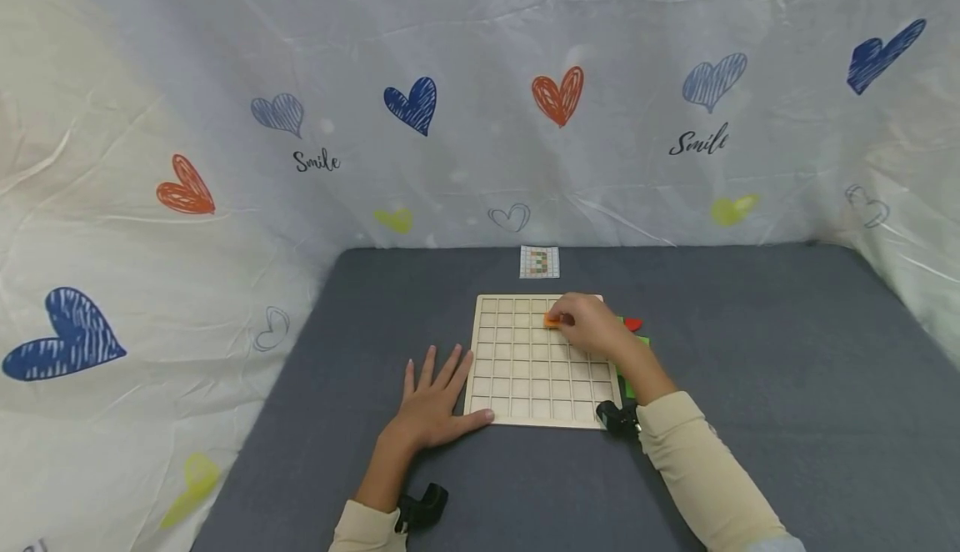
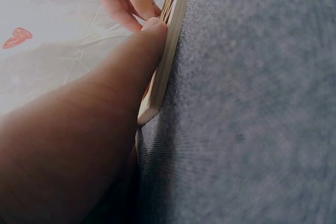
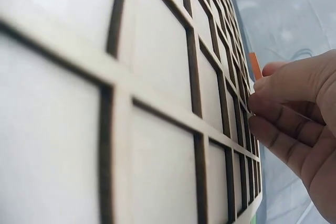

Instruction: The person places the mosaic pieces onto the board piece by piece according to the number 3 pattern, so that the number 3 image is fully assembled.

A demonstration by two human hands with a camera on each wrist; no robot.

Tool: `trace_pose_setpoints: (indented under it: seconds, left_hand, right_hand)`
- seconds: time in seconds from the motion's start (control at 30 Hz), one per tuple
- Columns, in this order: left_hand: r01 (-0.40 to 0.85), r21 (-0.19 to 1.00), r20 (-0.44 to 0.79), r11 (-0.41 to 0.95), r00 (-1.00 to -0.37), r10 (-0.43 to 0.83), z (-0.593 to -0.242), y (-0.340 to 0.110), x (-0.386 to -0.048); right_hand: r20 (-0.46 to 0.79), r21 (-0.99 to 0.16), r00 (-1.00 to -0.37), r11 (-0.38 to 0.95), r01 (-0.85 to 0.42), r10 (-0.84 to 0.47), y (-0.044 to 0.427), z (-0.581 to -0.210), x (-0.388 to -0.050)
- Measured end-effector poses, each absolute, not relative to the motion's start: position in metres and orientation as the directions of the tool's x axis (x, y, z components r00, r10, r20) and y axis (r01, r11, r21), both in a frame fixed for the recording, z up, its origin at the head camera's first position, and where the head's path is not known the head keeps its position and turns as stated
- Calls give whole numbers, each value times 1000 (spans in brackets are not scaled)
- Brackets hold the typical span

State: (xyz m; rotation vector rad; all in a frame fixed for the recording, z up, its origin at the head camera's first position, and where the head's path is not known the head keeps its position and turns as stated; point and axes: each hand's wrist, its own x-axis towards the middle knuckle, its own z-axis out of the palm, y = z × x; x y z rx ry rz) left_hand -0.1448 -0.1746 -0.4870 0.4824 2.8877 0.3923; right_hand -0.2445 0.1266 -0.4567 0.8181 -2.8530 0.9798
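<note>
A pale wooden grid board (image 1: 540, 360) lies flat, its square cells marked off by raised strips, also large in the right wrist view (image 3: 157, 114). My right hand (image 1: 592, 327) pinches a small orange piece (image 1: 552, 320) between thumb and fingers over the upper part of the board; in the right wrist view the orange piece (image 3: 255, 65) stands up from the fingertips of that hand (image 3: 299, 108). With fingers spread, my left hand (image 1: 435, 410) rests at the board's lower left corner, its thumb touching the board's edge, as the left wrist view shows (image 2: 152, 35).
Beside the board's right edge, partly behind my right arm, lie a red piece (image 1: 633, 324) and several green pieces (image 1: 630, 387). A small printed card (image 1: 539, 262) with a coloured grid pattern lies beyond the board. A curtain with hearts (image 1: 480, 160) hangs behind the grey table (image 1: 787, 385).
</note>
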Motion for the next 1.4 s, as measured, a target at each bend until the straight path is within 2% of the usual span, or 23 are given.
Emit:
trace_pose_setpoints:
  seconds: [0.33, 1.4]
  left_hand:
    - [290, 307, -131, 906, -930, 342, -485, -174, -144]
    - [292, 313, -107, 904, -935, 339, -485, -175, -142]
  right_hand:
    - [177, -567, -848, 653, -503, -500, 112, -460, -250]
    - [168, -549, -859, 678, -489, -483, 84, -463, -258]
